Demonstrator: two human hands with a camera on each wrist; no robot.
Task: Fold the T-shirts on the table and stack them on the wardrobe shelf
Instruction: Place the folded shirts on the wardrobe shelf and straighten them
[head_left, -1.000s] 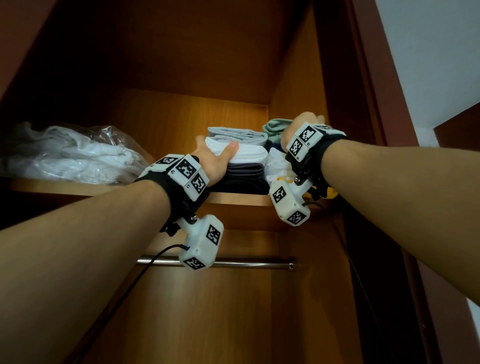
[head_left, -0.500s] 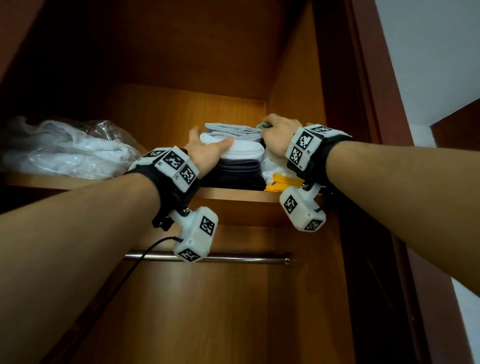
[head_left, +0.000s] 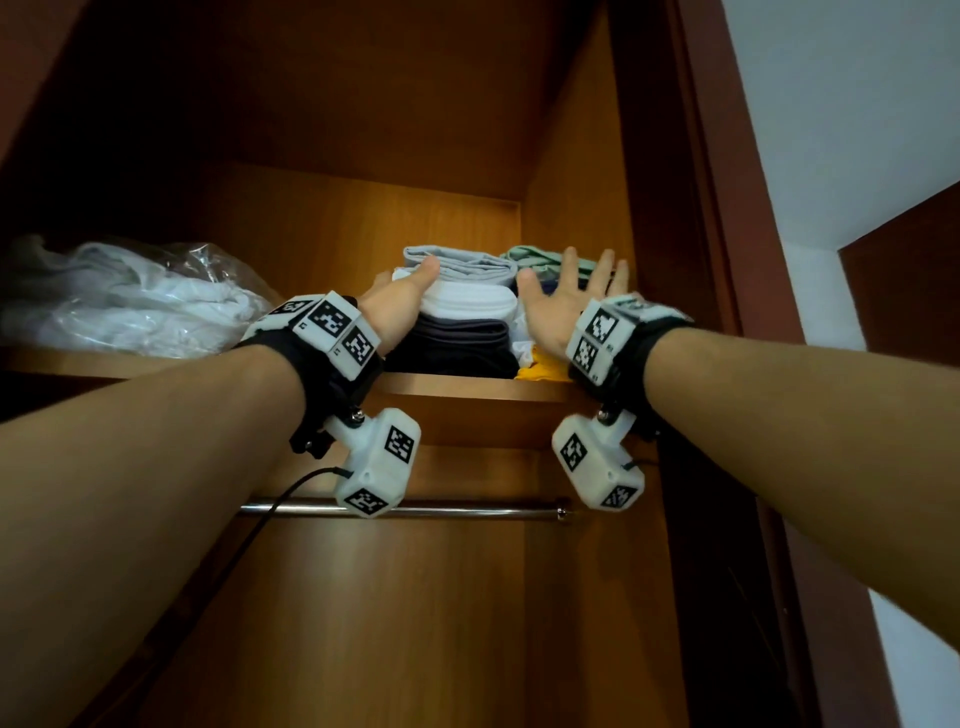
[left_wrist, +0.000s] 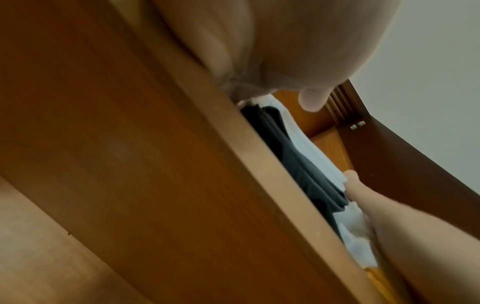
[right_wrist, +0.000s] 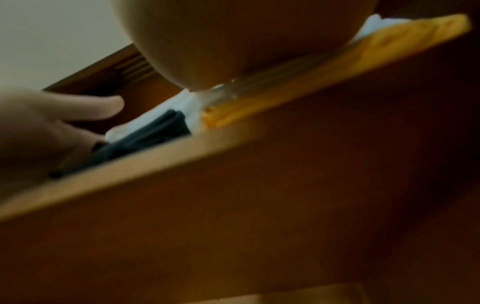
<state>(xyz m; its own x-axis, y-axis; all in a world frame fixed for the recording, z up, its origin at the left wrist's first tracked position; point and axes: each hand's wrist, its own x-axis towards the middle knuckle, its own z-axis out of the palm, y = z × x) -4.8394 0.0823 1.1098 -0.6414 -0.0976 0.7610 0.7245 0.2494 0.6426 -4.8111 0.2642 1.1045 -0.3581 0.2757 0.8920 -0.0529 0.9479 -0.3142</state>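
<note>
Two stacks of folded T-shirts stand on the wardrobe shelf (head_left: 467, 387). The left stack has a grey shirt (head_left: 462, 262) on top, then a white one (head_left: 467, 304) and dark ones (head_left: 457, 343). The right stack is topped by a green shirt (head_left: 535, 255) and has a yellow shirt (head_left: 540, 368) at the bottom. My left hand (head_left: 400, 301) lies flat against the left stack's left side, thumb at the front near the top. My right hand (head_left: 566, 296) is held open in front of the right stack with fingers spread, holding nothing. In the right wrist view the yellow shirt (right_wrist: 337, 51) lies at the shelf edge.
A clear plastic bag of white clothes (head_left: 130, 301) fills the shelf's left part. A metal hanging rail (head_left: 457, 513) runs below the shelf. The wardrobe's side wall (head_left: 571, 156) stands close to the right of the right stack.
My right hand, earlier curled on the green shirt atop the right stack, has let go and spread its fingers. My left hand stays beside the left stack.
</note>
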